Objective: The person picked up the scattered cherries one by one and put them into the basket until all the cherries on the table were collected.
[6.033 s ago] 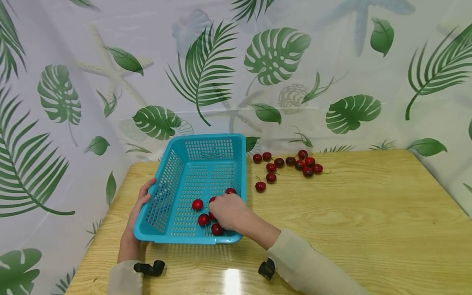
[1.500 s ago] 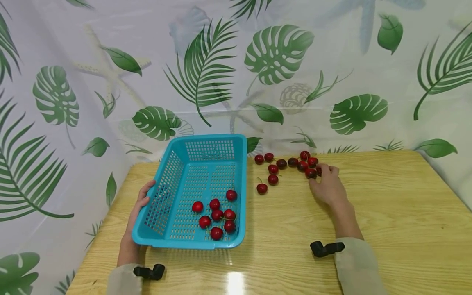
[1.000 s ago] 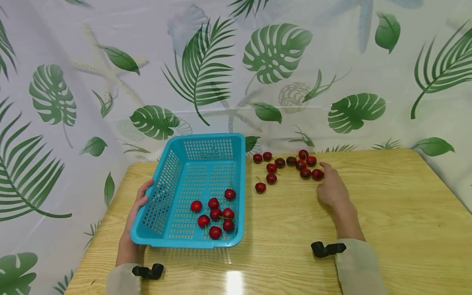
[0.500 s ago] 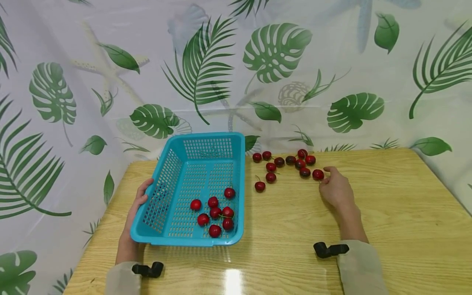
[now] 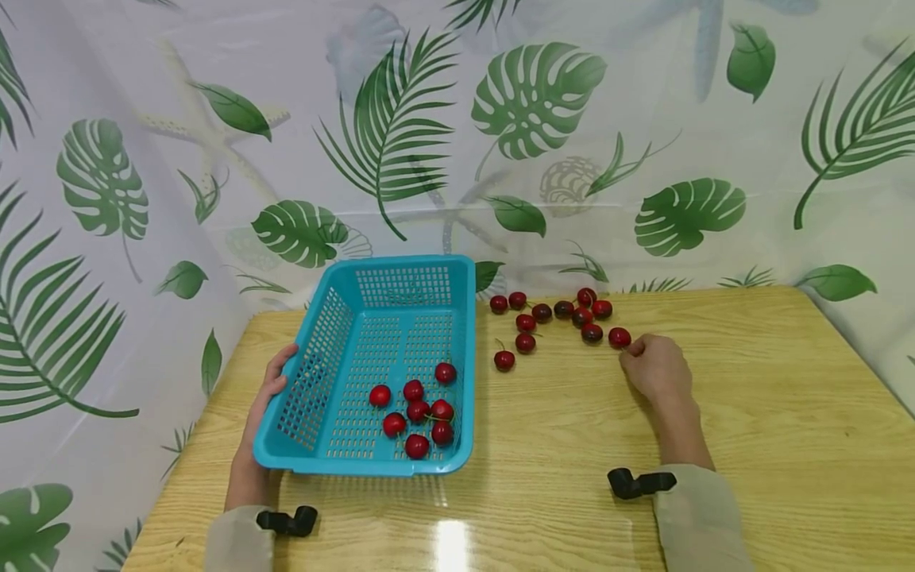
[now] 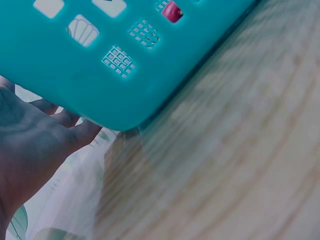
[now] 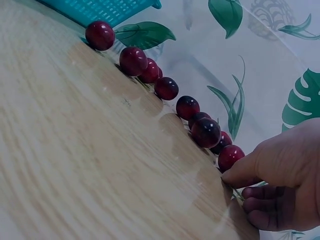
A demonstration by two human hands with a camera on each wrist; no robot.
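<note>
In the head view my left hand (image 5: pixel 266 397) holds the left side of a blue plastic basket (image 5: pixel 334 274), its fingers at the rim. The left wrist view shows those fingers (image 6: pixel 80 131) partly hidden behind the basket's wall (image 6: pixel 85 90). Several red cherries (image 5: pixel 417 446) lie inside, toward the basket's near right corner. On the table to the right, my right hand (image 5: pixel 661 369) pinches the green stem of a cherry (image 5: pixel 619 338). That cherry (image 7: pixel 230 158) sits at the thumb tip in the right wrist view, the other fingers curled below.
More loose cherries (image 5: pixel 525 323) lie between the basket and my right hand, near the back of the wooden table (image 5: pixel 750 413). A white leaf-print cloth (image 5: pixel 608 143) hangs behind. Black wrist mounts (image 5: pixel 289 522) sit on both cuffs.
My right hand has moved from inside the basket to the far cherries and closed on one's stem. That cherry has shifted slightly right, away from the cluster. The left hand stays at the basket.
</note>
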